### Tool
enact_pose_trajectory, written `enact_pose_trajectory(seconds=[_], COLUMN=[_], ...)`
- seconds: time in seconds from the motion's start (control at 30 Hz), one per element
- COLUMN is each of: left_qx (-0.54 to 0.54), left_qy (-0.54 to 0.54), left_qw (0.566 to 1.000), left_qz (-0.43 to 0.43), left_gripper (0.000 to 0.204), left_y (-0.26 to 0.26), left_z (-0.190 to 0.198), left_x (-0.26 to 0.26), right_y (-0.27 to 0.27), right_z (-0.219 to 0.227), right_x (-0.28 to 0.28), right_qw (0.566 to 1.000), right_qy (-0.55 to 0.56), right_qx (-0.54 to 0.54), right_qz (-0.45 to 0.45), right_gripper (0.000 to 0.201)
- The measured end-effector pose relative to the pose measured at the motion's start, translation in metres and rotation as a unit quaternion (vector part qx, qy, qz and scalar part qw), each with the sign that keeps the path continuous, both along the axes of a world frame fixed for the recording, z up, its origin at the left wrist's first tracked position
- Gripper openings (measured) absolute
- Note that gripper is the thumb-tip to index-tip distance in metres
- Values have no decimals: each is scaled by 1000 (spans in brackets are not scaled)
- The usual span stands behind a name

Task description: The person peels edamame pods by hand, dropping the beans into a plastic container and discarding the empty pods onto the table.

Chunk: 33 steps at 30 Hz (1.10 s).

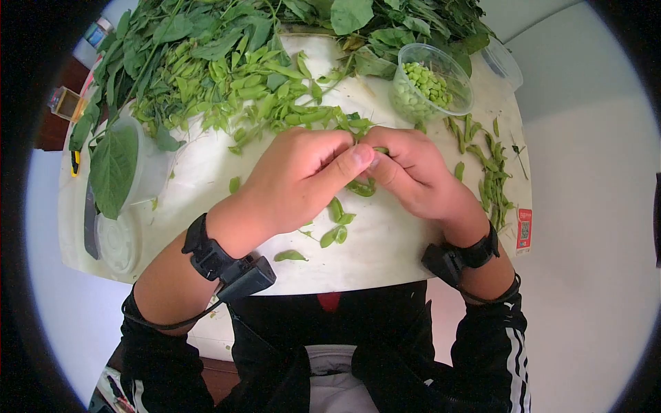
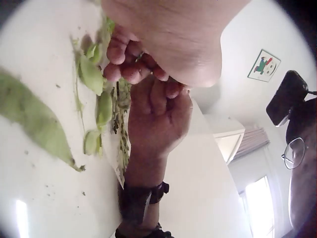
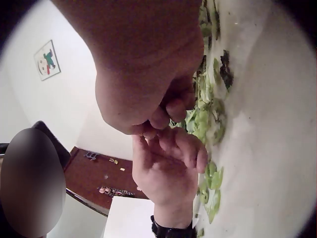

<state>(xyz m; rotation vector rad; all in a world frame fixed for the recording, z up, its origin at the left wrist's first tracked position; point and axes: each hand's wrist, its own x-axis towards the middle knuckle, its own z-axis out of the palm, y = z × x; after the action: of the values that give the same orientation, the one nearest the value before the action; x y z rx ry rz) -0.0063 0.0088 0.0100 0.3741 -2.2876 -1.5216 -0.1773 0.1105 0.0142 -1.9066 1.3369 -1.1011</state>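
Round white table [image 1: 385, 255] carries a leafy green soybean-stalk heap [image 1: 227, 62] and a clear plastic bowl of shelled beans [image 1: 434, 86]. Both hands, left hand [image 1: 303, 179] and right hand [image 1: 413, 172], pinch a green pod [image 1: 380, 150] mid-table. Risk: squeezed beans likely pop out and roll off.

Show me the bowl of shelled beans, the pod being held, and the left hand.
bowl of shelled beans [image 1: 460, 76], head view, clear right wall.
pod [image 1: 361, 187], head view, end below the fingers.
left hand [image 1: 299, 175], head view, back of hand.
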Motion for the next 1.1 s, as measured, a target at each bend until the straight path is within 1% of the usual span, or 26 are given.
enact_pose_trajectory(seconds=[0.07,0.1,0.17,0.2,0.27,0.3,0.37,0.4,0.47,0.5,0.57,0.7,0.77,0.8,0.87,1.1], left_qx=[16,16,1,1,10,10,11,11,-38,-38,-104,-100,-59,-59,18,-9], left_qy=[-21,-20,43,43,48,48,28,28,45,45,61,60,60,60,40,67], left_qw=[1000,1000,999,999,998,998,999,999,998,998,993,993,996,996,998,996], left_qz=[10,10,-23,-23,-35,-35,-13,-13,-2,-3,18,30,43,43,48,62], left_gripper=[41,41,37,37,31,31,22,22,23,23,19,16,15,15,12,12], left_y=[2,2,1,0,-1,-1,1,1,1,1,1,2,3,3,2,2], left_z=[2,0,-7,-8,-10,-9,-8,-9,-12,-11,-7,-7,-8,-7,-4,-6], left_x=[0,0,-1,-1,-1,-2,-2,-3,-4,-5,-5,-4,-4,-3,-2,-2], right_y=[1,1,0,0,1,1,0,0,2,2,3,3,4,3,3,1], right_z=[0,-1,-3,-2,0,-1,-2,-2,-2,-3,-4,-4,-5,-5,-5,-1], right_x=[0,0,1,1,1,1,0,0,0,-1,-1,1,1,2,5,2], right_qw=[999,999,997,997,994,994,996,996,988,987,984,975,954,954,951,956], right_qy=[-38,-38,-79,-79,-101,-101,-80,-80,-133,-133,-153,-183,-263,-263,-284,-271], right_qx=[18,18,8,8,43,43,35,35,82,82,90,127,145,145,124,113], right_qz=[-3,-3,2,3,-4,-4,-8,-8,-19,-19,-13,-16,-7,-7,-10,-13], right_gripper=[18,18,19,19,19,19,20,20,20,20,19,18,18,18,17,18])
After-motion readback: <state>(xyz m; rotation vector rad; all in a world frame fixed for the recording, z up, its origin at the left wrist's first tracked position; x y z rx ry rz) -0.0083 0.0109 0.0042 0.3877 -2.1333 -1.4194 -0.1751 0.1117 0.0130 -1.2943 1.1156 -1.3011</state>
